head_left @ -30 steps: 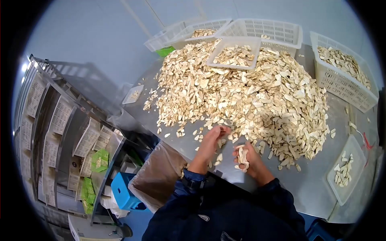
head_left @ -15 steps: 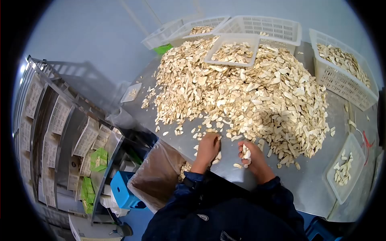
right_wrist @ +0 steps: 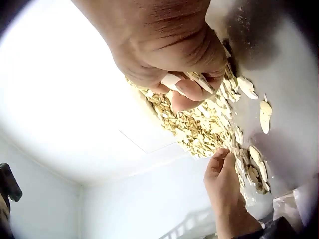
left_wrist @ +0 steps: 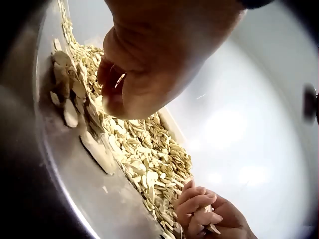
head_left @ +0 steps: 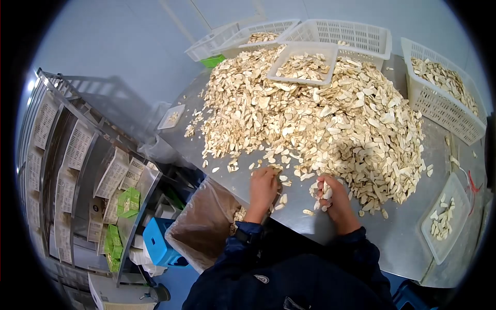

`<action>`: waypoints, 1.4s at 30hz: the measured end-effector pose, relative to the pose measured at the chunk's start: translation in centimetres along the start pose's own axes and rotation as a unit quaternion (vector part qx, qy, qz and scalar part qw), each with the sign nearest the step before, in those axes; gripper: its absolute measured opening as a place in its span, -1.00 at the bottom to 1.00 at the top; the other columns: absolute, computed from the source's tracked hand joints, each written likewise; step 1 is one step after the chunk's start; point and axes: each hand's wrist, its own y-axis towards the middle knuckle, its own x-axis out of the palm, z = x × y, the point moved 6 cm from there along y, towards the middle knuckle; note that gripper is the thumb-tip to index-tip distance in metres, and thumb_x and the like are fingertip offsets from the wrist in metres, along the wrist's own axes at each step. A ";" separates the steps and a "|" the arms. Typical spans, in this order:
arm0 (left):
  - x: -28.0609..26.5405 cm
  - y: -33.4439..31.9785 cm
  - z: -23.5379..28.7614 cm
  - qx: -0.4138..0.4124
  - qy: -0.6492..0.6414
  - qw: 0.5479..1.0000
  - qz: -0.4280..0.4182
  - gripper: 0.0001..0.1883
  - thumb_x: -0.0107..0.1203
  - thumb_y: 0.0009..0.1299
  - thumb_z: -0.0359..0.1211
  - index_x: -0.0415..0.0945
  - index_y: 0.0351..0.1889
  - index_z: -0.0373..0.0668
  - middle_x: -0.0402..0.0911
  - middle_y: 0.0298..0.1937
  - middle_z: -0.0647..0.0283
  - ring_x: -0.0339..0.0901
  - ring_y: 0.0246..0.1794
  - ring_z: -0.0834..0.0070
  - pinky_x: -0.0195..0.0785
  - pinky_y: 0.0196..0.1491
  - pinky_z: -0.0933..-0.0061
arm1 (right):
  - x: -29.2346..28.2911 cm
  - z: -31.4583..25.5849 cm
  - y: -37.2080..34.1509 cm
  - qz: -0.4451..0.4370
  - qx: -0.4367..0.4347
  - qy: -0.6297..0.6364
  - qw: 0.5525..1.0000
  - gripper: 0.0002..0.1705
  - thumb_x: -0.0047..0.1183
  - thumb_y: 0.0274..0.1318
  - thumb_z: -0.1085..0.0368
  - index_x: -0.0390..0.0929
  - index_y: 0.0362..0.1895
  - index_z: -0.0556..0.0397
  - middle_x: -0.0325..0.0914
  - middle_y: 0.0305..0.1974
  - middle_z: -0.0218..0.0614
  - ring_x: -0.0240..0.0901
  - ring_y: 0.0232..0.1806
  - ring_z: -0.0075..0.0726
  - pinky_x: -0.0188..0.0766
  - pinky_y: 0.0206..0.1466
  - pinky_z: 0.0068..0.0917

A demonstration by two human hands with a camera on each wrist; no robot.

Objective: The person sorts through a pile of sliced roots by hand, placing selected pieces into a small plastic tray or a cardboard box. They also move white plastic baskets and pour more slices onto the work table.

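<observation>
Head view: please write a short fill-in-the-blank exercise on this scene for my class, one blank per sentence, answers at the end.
1. The plastic stool is coloured ____.
2. The hand nearer that stool is the person's ____ one.
3. The heap of pale slices lies ____ (on/under) the metal table.
4. The tray resting on the heap holds the same kind of pale ____.

Missing words: blue; left; on; slices.

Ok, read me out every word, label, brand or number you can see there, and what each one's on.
No words or numbers can be read.
Jacket: a small pale oval emblem on the front, too small to read.
Green items at the lower left: faint pale marks, too blurred to tell whether they are print.
</observation>
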 end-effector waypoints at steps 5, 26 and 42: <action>2.5 0.5 0.6 0.056 -0.025 0.994 -0.088 -0.88 0.17 0.24 -0.50 0.62 -0.26 -0.21 0.63 -0.27 0.09 0.54 -0.13 0.05 0.43 -0.07 0.15 | -0.5 -1.5 -0.5 0.040 -0.004 0.005 0.999 -0.83 -0.01 0.32 0.15 0.50 -0.17 -0.06 0.41 -0.41 -0.54 0.33 -0.46 -0.61 0.10 -0.56 -0.67; 4.6 1.5 3.5 0.001 -0.003 0.999 -0.046 -0.93 0.16 0.31 -0.37 0.63 -0.28 -0.07 0.63 -0.34 0.17 0.61 -0.28 0.09 0.49 -0.21 0.14 | -1.7 -2.6 -0.5 0.029 -0.045 0.036 0.998 -0.81 -0.01 0.32 0.15 0.49 -0.16 -0.04 0.41 -0.39 -0.53 0.34 -0.44 -0.59 0.12 -0.55 -0.67; 5.8 -0.4 6.3 0.011 -0.090 0.992 -0.088 -0.91 0.19 0.27 -0.42 0.62 -0.26 -0.13 0.62 -0.32 0.13 0.62 -0.40 0.15 0.46 -0.33 0.22 | -2.6 -2.5 -0.3 0.032 -0.063 -0.008 0.997 -0.78 0.00 0.29 0.10 0.51 -0.13 -0.07 0.42 -0.36 -0.56 0.35 -0.41 -0.61 0.14 -0.48 -0.65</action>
